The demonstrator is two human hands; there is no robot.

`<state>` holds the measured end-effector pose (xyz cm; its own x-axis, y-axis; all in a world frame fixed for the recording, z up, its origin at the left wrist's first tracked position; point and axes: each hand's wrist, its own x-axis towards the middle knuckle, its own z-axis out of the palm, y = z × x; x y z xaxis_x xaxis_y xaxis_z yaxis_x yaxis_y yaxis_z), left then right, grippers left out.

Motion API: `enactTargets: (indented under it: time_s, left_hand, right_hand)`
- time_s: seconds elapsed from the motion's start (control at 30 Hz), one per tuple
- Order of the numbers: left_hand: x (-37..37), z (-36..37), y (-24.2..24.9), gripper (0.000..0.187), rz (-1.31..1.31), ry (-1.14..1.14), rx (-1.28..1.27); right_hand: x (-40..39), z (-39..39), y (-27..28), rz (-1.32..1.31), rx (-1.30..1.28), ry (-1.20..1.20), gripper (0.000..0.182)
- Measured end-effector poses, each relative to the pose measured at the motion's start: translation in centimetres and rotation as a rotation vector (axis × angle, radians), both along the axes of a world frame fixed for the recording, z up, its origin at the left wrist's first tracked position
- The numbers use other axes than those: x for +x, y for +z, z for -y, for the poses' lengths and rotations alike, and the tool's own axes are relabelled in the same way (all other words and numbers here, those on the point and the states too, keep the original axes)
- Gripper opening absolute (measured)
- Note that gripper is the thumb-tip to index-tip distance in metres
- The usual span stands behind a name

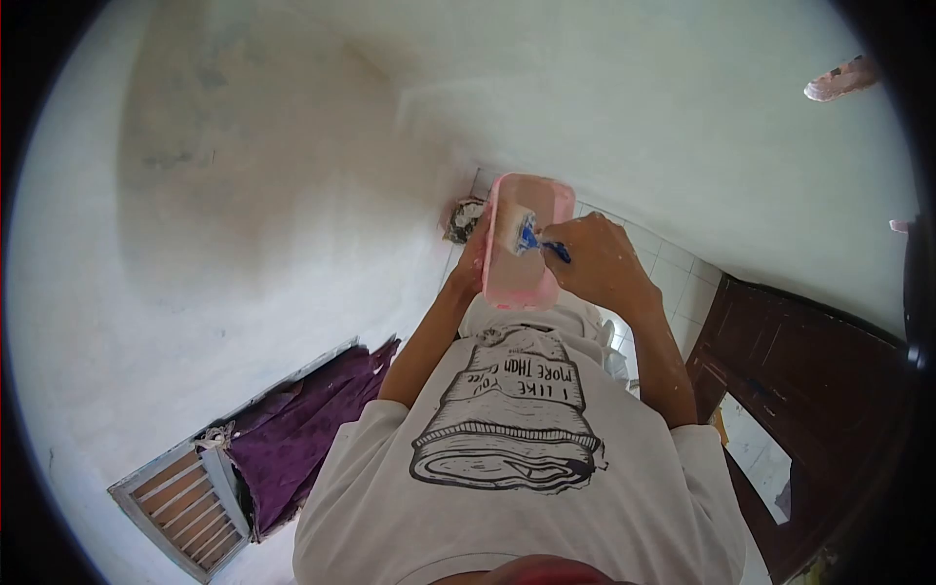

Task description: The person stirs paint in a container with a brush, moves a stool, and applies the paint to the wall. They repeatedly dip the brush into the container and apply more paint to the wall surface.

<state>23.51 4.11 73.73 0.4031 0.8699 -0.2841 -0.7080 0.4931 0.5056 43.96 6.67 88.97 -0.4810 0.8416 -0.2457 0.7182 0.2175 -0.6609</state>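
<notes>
A pink plastic tub (565, 200) with rounded corners is held up in front of my chest. My left hand (474, 255) grips its left side, the fingers mostly hidden behind the wall of the tub. Over the tub's inside is a wide paintbrush (527, 234) with pale bristles and a blue handle. My right hand (597, 261) is closed around that handle, and its bristles point left across the tub. Whitish specks dot the back of my right hand.
Pale walls meet in a corner ahead, the left one with a beige patch (224, 146). A purple cloth (292, 448) hangs at a barred window (195, 507) at lower left. Dark brown wooden furniture (780, 361) stands at right on white floor tiles (673, 268). A crumpled bundle (464, 220) lies beyond my left hand.
</notes>
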Motion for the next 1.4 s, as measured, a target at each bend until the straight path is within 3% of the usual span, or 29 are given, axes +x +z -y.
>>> enactTargets:
  time_s: [0.13, 0.23, 0.3, 0.43, 0.5, 0.53, 0.6, 0.73, 0.8, 0.9, 1.03, 1.1, 1.2, 1.23, 1.3, 1.4]
  left_hand:
    - [-0.5, 0.4, -0.6, 0.061, 0.057, -0.032, -0.057]
    - [-0.9, 0.4, -0.8, 0.061, 0.078, -0.062, -0.06]
    - [-0.9, 0.5, -1.6, 0.062, 0.064, -0.079, -0.055]
    - [0.1, 0.5, -3.7, 0.066, -0.077, 0.08, -0.105]
    - [-0.3, 0.3, -2.6, 0.066, 0.244, -0.074, -0.088]
    - [-0.2, 0.6, -2.2, 0.066, 0.239, -0.073, -0.088]
    - [0.3, 1.1, -1.2, 0.057, -0.133, 0.092, 0.085]
    - [0.9, 0.5, 0.7, 0.054, -0.115, 0.087, -0.007]
    - [0.9, 0.1, 1.0, 0.053, 0.26, -0.022, 0.14]
    - [1.2, -0.1, 1.7, 0.054, 0.187, -0.044, -0.086]
    - [2.7, -0.1, 0.4, 0.067, 0.005, 0.017, -0.116]
    - [3.0, 0.1, -0.5, 0.068, -0.153, -0.033, 0.006]
    - [3.6, 0.4, -1.0, 0.067, -0.15, -0.022, 0.049]
    - [3.9, 0.4, -1.1, 0.067, -0.149, -0.019, 0.064]
    - [3.7, 0.5, -1.6, 0.065, 0.159, -0.023, -0.171]
    - [3.9, 0.9, -2.2, 0.064, 0.114, 0.031, -0.18]
  right_hand:
    - [-0.6, 1.3, -2.6, 0.045, -0.041, 0.083, 0.022]
    - [0.4, 0.8, -2.3, -0.093, 0.013, 0.137, 0.021]
    - [0.3, 0.1, -1.1, -0.02, -0.078, 0.012, 0.018]
    - [0.2, 0.8, -3.6, -0.031, -0.037, 0.088, 0.02]
    - [1.3, 0.7, -3.7, -0.1, -0.025, 0.099, 0.026]
    - [2.1, 0.6, -3.7, -0.105, -0.026, 0.099, 0.026]
    - [3.2, 0.4, -3.1, -0.208, -0.002, 0.048, 0.029]
    - [4.6, 0.2, 0.4, -0.039, -0.167, 0.055, 0.034]
    - [5.1, 0.0, 1.1, -0.049, -0.143, 0.111, 0.031]
    - [5.5, -0.1, -0.2, -0.101, -0.071, 0.167, 0.025]
    - [4.9, -0.7, -0.2, -0.062, -0.002, 0.215, 0.021]
    - [4.2, -0.5, -1.9, 0.022, 0.123, 0.224, 0.025]
    - [2.1, 0.5, -3.2, 0.25, 0.131, 0.295, 0.026]
    - [2.4, 0.6, -3.2, 0.252, 0.134, 0.292, 0.026]
    - [2.6, 1.0, -3.0, 0.136, 0.096, 0.337, 0.022]
    - [2.7, 0.2, -1.4, 0.182, 0.071, 0.256, 0.022]
